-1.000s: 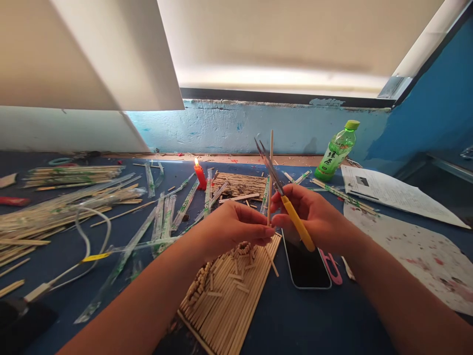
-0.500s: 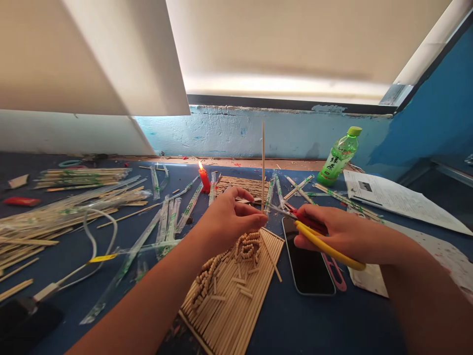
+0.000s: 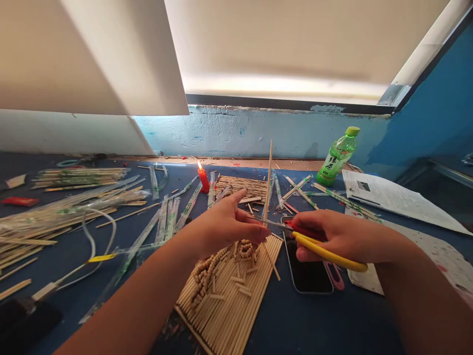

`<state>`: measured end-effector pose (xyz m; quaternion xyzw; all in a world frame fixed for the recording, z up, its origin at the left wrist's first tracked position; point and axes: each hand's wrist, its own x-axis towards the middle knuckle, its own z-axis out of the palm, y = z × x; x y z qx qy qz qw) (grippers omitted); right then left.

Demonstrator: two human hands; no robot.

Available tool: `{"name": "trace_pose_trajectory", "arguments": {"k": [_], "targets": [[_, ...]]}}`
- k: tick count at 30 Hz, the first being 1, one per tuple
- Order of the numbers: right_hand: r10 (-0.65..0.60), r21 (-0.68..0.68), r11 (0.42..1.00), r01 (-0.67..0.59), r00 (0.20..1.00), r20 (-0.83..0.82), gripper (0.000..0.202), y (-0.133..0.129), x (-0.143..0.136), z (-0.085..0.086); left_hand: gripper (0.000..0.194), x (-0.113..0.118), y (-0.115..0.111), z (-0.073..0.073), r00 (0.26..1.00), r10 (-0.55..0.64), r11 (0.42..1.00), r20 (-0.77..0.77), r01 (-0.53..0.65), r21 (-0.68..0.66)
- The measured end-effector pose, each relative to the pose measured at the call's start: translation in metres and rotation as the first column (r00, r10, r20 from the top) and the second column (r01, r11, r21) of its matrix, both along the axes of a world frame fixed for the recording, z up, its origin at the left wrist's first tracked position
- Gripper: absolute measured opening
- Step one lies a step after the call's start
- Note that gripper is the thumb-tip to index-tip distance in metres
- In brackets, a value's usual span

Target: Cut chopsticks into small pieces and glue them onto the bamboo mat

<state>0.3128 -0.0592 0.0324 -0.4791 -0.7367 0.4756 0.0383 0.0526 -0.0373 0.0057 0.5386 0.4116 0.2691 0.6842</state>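
Observation:
My left hand pinches the lower end of a wooden stick, which stands nearly upright and leans slightly right. In my right hand is a pair of scissors with yellow and red handles. Their thin metal blades reach left to the stick, just above my left fingertips. Below my hands lies a flat panel of wooden sticks set side by side. Short cut stick pieces lie loose on it, beside a curving row of small stick pieces. My fingers hide the stick's bottom end.
A lit red candle stands behind my left hand, near a second stick panel. A phone lies under my right hand. A green tea bottle and printed paper are at right. Wrapped sticks and a cable lie left.
The stick has dropped lower and now tilts slightly right. My left hand has lowered a little with its fingers stretched further forward, and the scissor blades now meet the stick.

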Motion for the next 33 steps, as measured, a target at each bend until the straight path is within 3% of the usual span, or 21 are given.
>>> {"name": "trace_pose_trajectory", "arguments": {"k": [16,27,33], "targets": [[0.014,-0.037,0.999,-0.014,1.0,0.011,0.039,0.0,0.0,-0.005,0.124,-0.004,0.002,-0.008,0.984,-0.08,0.988,0.157,0.099,-0.114],[0.024,-0.034,0.999,-0.026,0.998,-0.059,0.013,0.002,-0.001,-0.008,0.119,-0.002,0.0,-0.002,0.982,-0.058,0.986,0.18,0.085,-0.144],[-0.007,0.067,0.998,0.012,0.997,-0.081,0.024,0.006,-0.003,-0.007,0.108,-0.003,0.0,0.004,0.986,-0.011,0.996,0.168,0.025,-0.084]]}}
